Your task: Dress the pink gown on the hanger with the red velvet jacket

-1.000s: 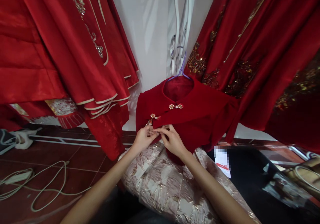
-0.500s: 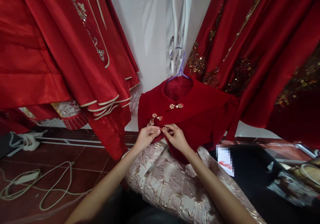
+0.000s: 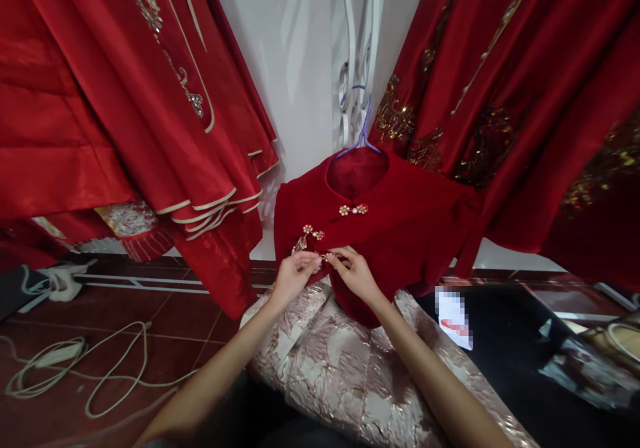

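A dark red velvet jacket (image 3: 400, 221) hangs in front of me on a purple hanger (image 3: 364, 131). Flower-shaped fasteners with pearls (image 3: 353, 210) sit at its neck, and another fastener (image 3: 314, 233) lies lower on the left side of its front. Close to the hem, my left hand (image 3: 296, 273) pinches one side of a small jewelled clasp (image 3: 324, 257). From the other side, my right hand (image 3: 354, 275) grips the same clasp, thumb and fingers together. The fingertips nearly meet, so most of the clasp is hidden. Below hangs a pale pink and gold brocade skirt (image 3: 345, 361).
Red embroidered garments (image 3: 120, 101) hang at the left, and red gowns with gold sequins (image 3: 495, 101) at the right. White scrolled metalwork (image 3: 357, 48) stands behind. A cable (image 3: 120, 368) lies coiled on the tiled floor. A black surface (image 3: 495, 361) at right bears a plastic bag (image 3: 590, 371).
The view has shifted slightly. Both hands stay pinched at the clasp, with the fingertips a little closer together.
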`<state>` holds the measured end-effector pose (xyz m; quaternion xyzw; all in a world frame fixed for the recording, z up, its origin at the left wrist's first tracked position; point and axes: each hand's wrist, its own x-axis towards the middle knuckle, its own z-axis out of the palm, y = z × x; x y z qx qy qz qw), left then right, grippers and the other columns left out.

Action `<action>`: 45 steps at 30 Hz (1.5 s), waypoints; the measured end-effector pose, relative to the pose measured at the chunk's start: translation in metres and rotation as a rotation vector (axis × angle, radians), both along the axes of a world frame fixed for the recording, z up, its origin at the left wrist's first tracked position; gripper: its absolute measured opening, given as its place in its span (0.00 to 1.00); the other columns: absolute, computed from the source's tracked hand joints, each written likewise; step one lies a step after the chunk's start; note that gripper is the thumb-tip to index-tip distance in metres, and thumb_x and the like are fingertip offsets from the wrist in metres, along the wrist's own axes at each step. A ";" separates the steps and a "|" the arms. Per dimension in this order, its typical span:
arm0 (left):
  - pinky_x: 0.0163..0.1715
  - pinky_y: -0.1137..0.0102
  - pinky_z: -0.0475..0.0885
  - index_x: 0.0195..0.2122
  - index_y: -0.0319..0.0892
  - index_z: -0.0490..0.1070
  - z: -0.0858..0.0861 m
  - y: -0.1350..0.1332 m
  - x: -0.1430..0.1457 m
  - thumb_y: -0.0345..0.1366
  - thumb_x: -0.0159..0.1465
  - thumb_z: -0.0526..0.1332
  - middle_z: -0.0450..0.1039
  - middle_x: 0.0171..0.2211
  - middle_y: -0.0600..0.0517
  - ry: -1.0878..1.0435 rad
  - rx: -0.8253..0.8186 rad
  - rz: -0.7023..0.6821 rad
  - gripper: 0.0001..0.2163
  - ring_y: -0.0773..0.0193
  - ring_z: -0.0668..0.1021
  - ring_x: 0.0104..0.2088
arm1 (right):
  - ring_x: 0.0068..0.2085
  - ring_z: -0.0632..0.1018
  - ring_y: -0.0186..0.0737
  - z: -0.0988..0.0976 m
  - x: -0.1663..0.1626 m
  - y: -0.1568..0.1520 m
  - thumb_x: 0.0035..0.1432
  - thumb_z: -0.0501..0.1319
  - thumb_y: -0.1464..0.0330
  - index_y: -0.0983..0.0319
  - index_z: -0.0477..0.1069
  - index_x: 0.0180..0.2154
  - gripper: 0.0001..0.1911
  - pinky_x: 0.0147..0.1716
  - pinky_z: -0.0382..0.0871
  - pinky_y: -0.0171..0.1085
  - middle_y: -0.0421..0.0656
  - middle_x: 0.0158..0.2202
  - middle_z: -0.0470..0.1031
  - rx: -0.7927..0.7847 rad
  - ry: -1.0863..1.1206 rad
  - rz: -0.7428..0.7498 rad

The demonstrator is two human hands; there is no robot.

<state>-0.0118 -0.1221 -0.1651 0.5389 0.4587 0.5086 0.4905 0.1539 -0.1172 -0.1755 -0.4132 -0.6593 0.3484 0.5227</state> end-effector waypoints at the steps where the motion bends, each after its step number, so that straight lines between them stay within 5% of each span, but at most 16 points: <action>1: 0.38 0.66 0.76 0.33 0.36 0.74 0.000 0.000 0.000 0.40 0.49 0.71 0.78 0.27 0.49 -0.002 0.004 0.001 0.15 0.64 0.80 0.29 | 0.38 0.77 0.38 -0.001 0.001 0.000 0.60 0.58 0.62 0.62 0.76 0.39 0.13 0.36 0.72 0.34 0.46 0.38 0.75 0.000 0.005 0.009; 13: 0.45 0.64 0.74 0.37 0.34 0.76 0.009 -0.006 0.002 0.33 0.49 0.70 0.80 0.33 0.46 0.025 -0.006 -0.031 0.15 0.62 0.81 0.35 | 0.36 0.76 0.36 0.001 0.000 -0.004 0.60 0.58 0.63 0.60 0.76 0.43 0.13 0.32 0.72 0.33 0.45 0.39 0.74 0.052 -0.025 0.031; 31: 0.37 0.67 0.77 0.31 0.36 0.78 -0.004 -0.001 -0.002 0.33 0.49 0.67 0.80 0.31 0.46 0.183 0.138 0.092 0.08 0.61 0.81 0.31 | 0.35 0.75 0.36 -0.005 -0.016 -0.015 0.61 0.56 0.69 0.57 0.75 0.45 0.12 0.35 0.73 0.35 0.43 0.39 0.73 0.185 -0.087 -0.110; 45: 0.36 0.69 0.76 0.34 0.38 0.75 0.006 -0.003 -0.002 0.36 0.52 0.67 0.80 0.31 0.48 0.216 0.166 0.035 0.10 0.63 0.81 0.32 | 0.43 0.78 0.39 -0.006 -0.003 -0.013 0.59 0.59 0.63 0.58 0.73 0.46 0.14 0.45 0.74 0.40 0.45 0.44 0.76 -0.023 0.178 0.051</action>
